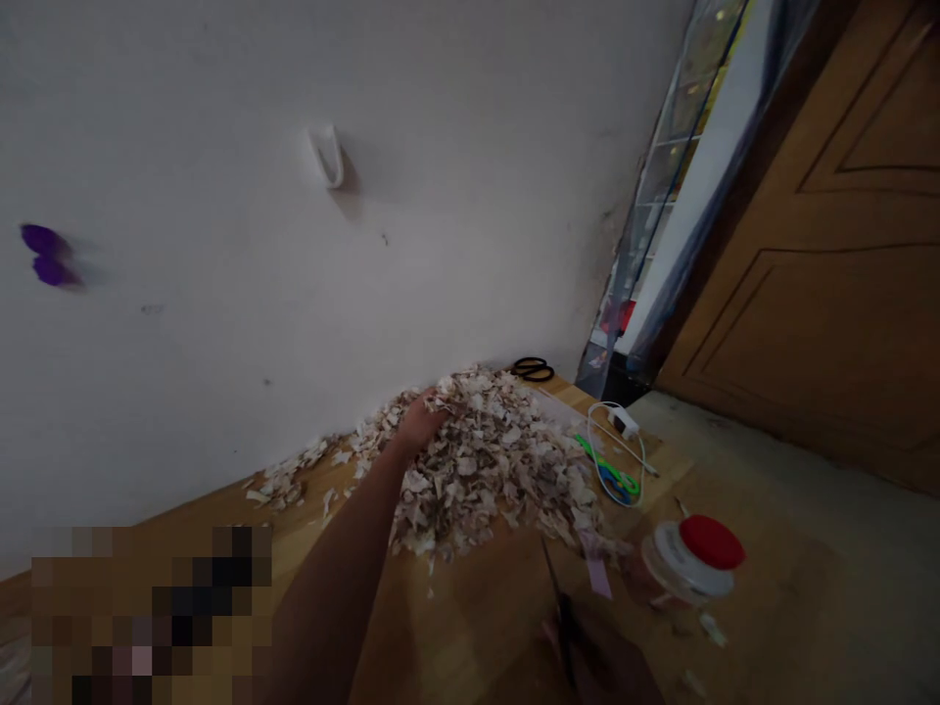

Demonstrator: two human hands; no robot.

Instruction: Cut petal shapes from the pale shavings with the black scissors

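A large heap of small, pale flakes [489,470], like torn or cut paper, lies on the wooden table against the wall. My left hand [424,423] reaches into the far left side of the heap; its fingers are mostly hidden among the flakes. In the dim near part of the table, my right hand [598,656] is closed round a pair of dark-handled scissors [556,587], whose blades point away from me towards the heap. A pinkish strip [598,570] sticks out from the heap's near right edge.
Right of the heap lie a white cable [642,460], a charger plug [623,421] and green-and-blue scissors [621,483]. Black-handled scissors [534,369] are at the back. A red-lidded jar [690,563] stands at right. A wooden door [829,255] is beyond; a pixelated patch covers the lower left.
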